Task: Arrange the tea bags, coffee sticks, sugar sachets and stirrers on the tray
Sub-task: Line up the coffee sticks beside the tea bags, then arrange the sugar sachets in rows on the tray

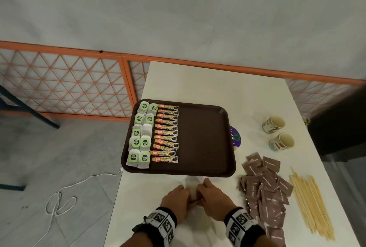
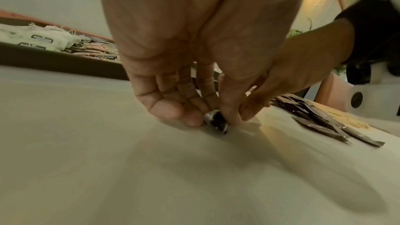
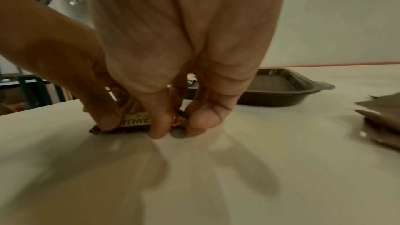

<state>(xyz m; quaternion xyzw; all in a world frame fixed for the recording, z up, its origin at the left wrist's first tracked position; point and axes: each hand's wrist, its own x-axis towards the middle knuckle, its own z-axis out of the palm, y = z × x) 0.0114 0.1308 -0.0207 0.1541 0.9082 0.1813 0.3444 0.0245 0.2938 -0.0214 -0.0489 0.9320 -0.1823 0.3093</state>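
Both hands, left (image 1: 175, 200) and right (image 1: 214, 197), pinch one coffee stick (image 3: 134, 123) flat on the table (image 1: 217, 88), at 6 o'clock of the tray (image 1: 206, 138).

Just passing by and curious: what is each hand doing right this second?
Left hand: fingertips pinch one end of a coffee stick lying on the table.
Right hand: fingers pinch the other end of it.

Bare hands (image 1: 195, 197), black wristbands (image 1: 244, 227) on both wrists, white blocks with black square markers
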